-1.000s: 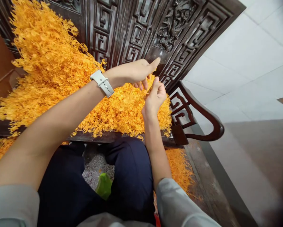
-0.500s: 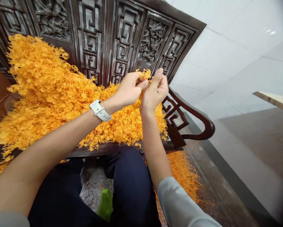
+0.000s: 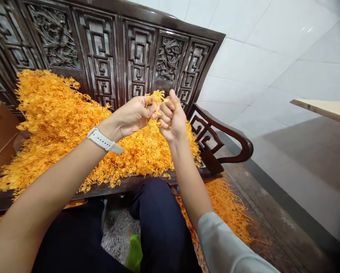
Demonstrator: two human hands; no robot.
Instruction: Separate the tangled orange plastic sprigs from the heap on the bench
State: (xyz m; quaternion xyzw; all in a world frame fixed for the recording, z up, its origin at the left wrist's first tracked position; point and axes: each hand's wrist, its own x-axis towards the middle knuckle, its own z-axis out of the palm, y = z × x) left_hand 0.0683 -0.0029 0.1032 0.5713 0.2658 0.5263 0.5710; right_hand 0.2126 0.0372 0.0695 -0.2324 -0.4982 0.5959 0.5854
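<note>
My left hand, with a pale watch strap on its wrist, pinches a small bunch of thin, branching yellow-orange plastic sprigs between thumb and fingers. Right beside it, my right hand is closed with its fingers curled in and thumb up. Yellow-orange strands reach into its fingers, though the curled fingers hide most of what they grip. Both hands are above a big heap of the same sprigs, which covers the seat of a dark carved wooden bench.
The bench's curved armrest stands to the right. More orange strands lie on the floor beside my leg. A cardboard box sits at the left, a board edge juts in at the right, and something bright green is between my legs.
Both hands have shifted left and slightly down in the view, as the whole view has moved. My left hand has turned, showing more of the bunch; my right fingers are curled near it.
</note>
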